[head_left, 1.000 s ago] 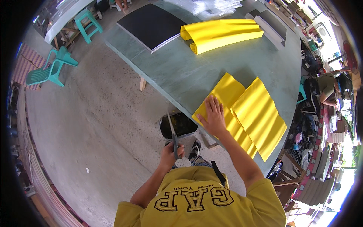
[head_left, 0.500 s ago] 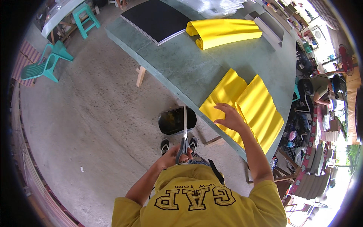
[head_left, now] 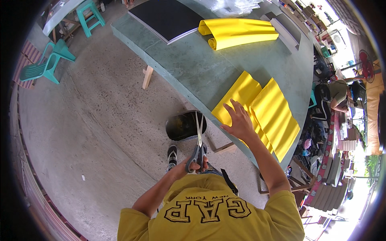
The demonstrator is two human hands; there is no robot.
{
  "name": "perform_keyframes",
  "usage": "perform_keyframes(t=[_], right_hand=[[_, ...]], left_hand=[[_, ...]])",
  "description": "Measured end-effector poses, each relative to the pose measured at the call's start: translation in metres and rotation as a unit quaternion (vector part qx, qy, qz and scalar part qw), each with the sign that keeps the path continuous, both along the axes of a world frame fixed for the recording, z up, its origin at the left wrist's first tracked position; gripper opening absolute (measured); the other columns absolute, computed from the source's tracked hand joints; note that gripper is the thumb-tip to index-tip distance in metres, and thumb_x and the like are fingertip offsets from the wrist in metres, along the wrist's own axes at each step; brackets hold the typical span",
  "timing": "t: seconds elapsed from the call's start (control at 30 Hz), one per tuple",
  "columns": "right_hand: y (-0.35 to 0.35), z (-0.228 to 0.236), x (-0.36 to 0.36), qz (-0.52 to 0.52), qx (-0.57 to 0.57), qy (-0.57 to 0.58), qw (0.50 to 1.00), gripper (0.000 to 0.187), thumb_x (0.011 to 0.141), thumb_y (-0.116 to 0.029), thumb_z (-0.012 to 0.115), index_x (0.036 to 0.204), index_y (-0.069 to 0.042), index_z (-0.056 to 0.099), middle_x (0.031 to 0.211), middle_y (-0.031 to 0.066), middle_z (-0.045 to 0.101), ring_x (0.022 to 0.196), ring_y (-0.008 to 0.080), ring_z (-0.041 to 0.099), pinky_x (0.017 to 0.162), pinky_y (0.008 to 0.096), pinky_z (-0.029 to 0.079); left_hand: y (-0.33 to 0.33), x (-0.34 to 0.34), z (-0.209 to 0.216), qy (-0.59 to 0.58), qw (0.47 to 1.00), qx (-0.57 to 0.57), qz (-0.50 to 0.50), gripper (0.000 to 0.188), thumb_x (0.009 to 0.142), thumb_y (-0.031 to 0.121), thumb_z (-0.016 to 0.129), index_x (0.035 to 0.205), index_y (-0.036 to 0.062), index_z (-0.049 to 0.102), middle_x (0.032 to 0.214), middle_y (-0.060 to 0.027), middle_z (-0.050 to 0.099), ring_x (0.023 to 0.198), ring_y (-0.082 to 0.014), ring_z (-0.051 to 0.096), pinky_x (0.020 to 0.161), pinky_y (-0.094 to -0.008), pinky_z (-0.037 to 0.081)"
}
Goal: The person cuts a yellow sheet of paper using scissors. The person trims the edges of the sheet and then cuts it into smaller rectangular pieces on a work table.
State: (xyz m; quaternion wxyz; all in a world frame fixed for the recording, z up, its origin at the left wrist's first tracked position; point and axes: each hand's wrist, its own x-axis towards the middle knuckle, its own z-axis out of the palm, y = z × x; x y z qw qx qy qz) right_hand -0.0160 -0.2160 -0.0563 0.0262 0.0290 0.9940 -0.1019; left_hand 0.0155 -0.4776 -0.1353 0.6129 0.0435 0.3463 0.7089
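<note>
My left hand (head_left: 188,165) grips a pair of scissors (head_left: 200,138) by the dark handles, low in front of my body. The long blades point away from me and stand slightly apart. With fingers spread, my right hand (head_left: 242,123) is over the near part of a yellow sheet (head_left: 246,89) at the table's edge; whether it touches the sheet I cannot tell. A second yellow piece (head_left: 277,114) overlaps that sheet on the right, its surface rippled. Farther back lies a loosely rolled yellow sheet (head_left: 245,34).
The green-grey table (head_left: 169,66) slants across in front of me. On it are a black board (head_left: 167,20), clear plastic (head_left: 231,6) and grey-white strips (head_left: 286,34). A black rounded object (head_left: 185,126) stands by my feet. Green chair (head_left: 50,66) and stool (head_left: 89,18) are left; another person (head_left: 339,92) is right.
The scissor blades have parted slightly. My right hand has shifted a little away from me over the yellow sheet, and its fingers have spread. One foot has stepped.
</note>
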Motion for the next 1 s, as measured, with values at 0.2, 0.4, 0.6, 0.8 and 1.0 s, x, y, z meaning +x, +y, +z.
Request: perform_keyframes(t=[0.2,0.4,0.6,0.8,1.0], right_hand=[[0.021,-0.012,0.0,-0.016,-0.151,-0.039,0.988,0.064,0.066,-0.029,0.074,0.121,-0.011,0.047,0.125,0.015,0.047,0.114,0.0324,0.046,0.093,0.0403,0.04],[0.009,-0.002,0.002,-0.006,-0.083,-0.014,0.996,0.067,0.062,-0.031,0.077,0.119,-0.011,0.048,0.127,0.0133,0.045,0.117,0.0321,0.043,0.095,0.0412,0.038],[0.012,-0.011,0.003,0.011,-0.048,0.047,0.998,0.074,0.058,-0.03,0.079,0.122,-0.013,0.045,0.135,0.0133,0.036,0.124,0.0355,0.033,0.101,0.0436,0.032],[0.013,-0.01,0.004,-0.005,-0.096,0.019,0.995,0.073,0.062,-0.028,0.076,0.125,-0.015,0.043,0.135,0.0141,0.035,0.124,0.0362,0.033,0.102,0.0437,0.031],[0.016,-0.01,0.005,-0.016,-0.123,0.015,0.992,0.071,0.065,-0.03,0.074,0.127,-0.016,0.041,0.134,0.0144,0.036,0.123,0.0368,0.034,0.101,0.045,0.031]], left_hand=[[0.006,0.006,0.0,-0.016,0.999,0.033,-0.018,0.048,0.071,0.041,0.064,0.104,0.0066,0.052,0.09,-0.0046,0.059,0.08,-0.0128,0.055,0.069,-0.0255,0.04],[0.013,0.006,0.002,0.004,0.997,0.053,-0.052,0.047,0.074,0.045,0.064,0.1,0.0073,0.052,0.086,-0.0048,0.059,0.078,-0.0129,0.056,0.068,-0.0247,0.04],[0.019,0.004,0.004,-0.023,0.997,0.043,-0.059,0.047,0.073,0.046,0.065,0.097,0.0075,0.053,0.083,-0.0054,0.059,0.075,-0.013,0.057,0.065,-0.0233,0.038],[0.022,0.002,-0.003,-0.046,0.996,0.039,-0.068,0.049,0.07,0.047,0.066,0.096,0.0079,0.053,0.083,-0.0064,0.06,0.074,-0.0131,0.057,0.064,-0.0231,0.038],[0.021,-0.004,-0.005,-0.054,0.992,0.089,-0.07,0.047,0.072,0.045,0.065,0.097,0.0072,0.053,0.085,-0.006,0.059,0.075,-0.0136,0.056,0.066,-0.0245,0.039]])
